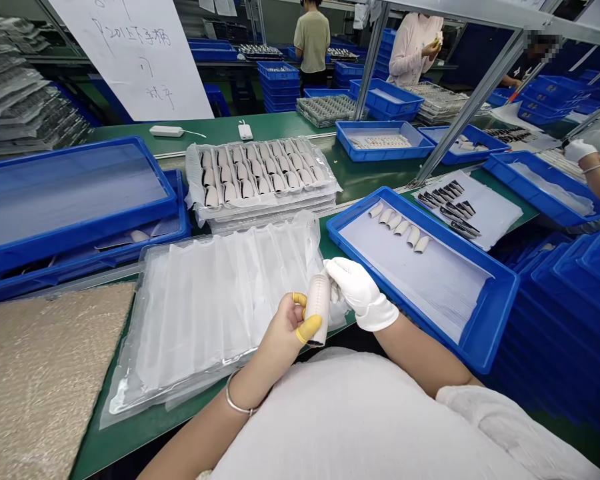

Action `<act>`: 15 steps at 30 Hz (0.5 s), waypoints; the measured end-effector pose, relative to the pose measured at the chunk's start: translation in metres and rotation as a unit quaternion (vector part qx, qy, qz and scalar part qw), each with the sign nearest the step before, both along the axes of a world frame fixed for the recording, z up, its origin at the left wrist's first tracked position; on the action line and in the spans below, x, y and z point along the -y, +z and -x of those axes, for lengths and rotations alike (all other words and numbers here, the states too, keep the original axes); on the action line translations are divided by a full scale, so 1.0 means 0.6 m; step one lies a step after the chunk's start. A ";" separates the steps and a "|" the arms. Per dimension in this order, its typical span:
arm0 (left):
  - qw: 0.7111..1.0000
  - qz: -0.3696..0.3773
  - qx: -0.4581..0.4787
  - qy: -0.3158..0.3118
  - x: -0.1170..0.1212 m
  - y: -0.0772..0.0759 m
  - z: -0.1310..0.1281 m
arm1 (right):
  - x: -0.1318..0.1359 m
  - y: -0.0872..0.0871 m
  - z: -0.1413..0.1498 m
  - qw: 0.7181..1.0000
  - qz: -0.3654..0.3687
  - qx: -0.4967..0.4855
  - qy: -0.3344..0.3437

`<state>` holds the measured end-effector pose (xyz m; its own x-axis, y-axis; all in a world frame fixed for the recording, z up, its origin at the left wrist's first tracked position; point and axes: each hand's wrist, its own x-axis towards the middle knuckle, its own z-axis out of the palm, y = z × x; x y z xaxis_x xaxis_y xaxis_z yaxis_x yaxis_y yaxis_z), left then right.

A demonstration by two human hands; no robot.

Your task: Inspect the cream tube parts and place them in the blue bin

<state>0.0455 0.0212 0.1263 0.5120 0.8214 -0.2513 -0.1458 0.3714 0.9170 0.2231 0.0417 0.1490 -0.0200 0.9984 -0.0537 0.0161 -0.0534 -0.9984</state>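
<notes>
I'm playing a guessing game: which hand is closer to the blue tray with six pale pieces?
Right. The gloved right hand is just beside the near edge of the blue tray; the left hand, with yellow finger covers, is farther left.

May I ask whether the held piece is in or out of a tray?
Out: the left hand grips the pale piece midair, the right hand at its far end.
</notes>
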 end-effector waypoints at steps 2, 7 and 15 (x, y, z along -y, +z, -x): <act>1.000 -0.004 -0.003 0.004 0.000 -0.005 -0.001 | 0.000 0.002 -0.002 1.000 0.001 0.022 0.014; 0.998 -0.011 -0.055 0.005 0.001 -0.014 -0.001 | 0.002 0.016 -0.004 0.980 -0.034 0.176 0.087; 0.999 0.025 0.028 -0.003 0.000 -0.006 0.003 | -0.004 -0.005 -0.003 0.996 -0.032 0.054 0.061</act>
<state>0.0436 0.0214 0.1225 0.5310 0.8059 -0.2618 -0.1947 0.4167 0.8880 0.2247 0.0442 0.1457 -0.1388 0.9903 0.0021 0.1264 0.0198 -0.9918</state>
